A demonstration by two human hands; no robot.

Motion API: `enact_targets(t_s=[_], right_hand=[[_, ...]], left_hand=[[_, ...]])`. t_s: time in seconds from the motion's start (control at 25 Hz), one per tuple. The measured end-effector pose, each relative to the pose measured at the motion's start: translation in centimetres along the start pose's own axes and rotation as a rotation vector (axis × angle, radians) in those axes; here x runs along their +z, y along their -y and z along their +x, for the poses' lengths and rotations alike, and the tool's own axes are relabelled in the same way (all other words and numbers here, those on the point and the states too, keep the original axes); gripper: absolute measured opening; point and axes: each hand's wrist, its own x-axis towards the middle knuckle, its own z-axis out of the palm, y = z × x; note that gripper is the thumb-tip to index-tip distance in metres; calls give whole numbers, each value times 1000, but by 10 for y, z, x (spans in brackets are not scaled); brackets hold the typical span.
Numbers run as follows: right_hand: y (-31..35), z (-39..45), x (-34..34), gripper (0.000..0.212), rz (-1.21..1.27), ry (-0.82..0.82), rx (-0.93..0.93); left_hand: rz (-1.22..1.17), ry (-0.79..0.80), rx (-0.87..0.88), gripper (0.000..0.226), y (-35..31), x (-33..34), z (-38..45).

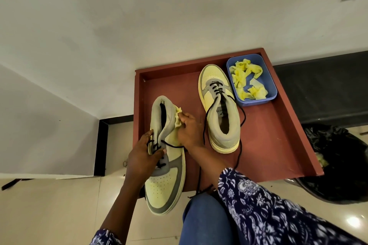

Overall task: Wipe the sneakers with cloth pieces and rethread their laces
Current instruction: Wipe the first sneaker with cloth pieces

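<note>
The left hand [142, 157] held the near sneaker [166, 157] at its middle, with the thumb over the black laces and the fingers curled round the far side of the upper, so that this grip was closed on the shoe. The sneaker lay with its toe toward the person and its heel pointing away, the toe end hanging past the near edge of the red-brown tray [278, 145]. The right hand [188, 130] pinched a crumpled yellow cloth [178, 118] and pressed it against the grey collar on the shoe's right side; that grip was closed on the cloth. A loose black lace [175, 146] ran from the eyelets across the shoe toward the right wrist. The second sneaker [220, 108] stood on the tray just to the right, apart from both hands, with its toe pointing away and its own laces trailing down toward the near edge. At the tray's far right corner, just beside that shoe's toe, sat a blue tub [267, 77] holding several more yellow cloth pieces [247, 79]. Right of the tray stood a bin lined with a black bag [342, 165]. The person wore blue trousers [205, 223] and a dark blue patterned sleeve [258, 205].
</note>
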Motion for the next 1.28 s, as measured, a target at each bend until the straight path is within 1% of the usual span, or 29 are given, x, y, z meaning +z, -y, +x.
enact_targets(t_s=[0.08, 0.2, 0.28, 0.4, 0.56, 0.76, 1.12, 1.28], right_hand=[[10, 14, -7, 39, -20, 28, -21], [26, 29, -14, 43, -56, 102, -63], [30, 32, -15, 44, -68, 121, -70], [21, 16, -10, 46, 6, 67, -74], [-2, -31, 7, 44, 43, -20, -126], [-20, -64, 18, 42, 64, -6, -165], [-2, -21, 12, 41, 77, 20, -87], [7, 14, 9, 41, 58, 25, -117]], left_hand=[[8, 3, 3, 63, 1, 0, 0], [-3, 9, -4, 62, 1, -1, 2], [-14, 10, -7, 62, 2, -1, 2], [-22, -4, -8, 64, 4, -1, 2], [-2, -26, 23, 62, 5, 1, 0], [-15, -23, 41, 62, 3, 2, -1], [13, -47, 38, 61, 4, 3, 0], [20, -54, 31, 62, 7, 2, 1]])
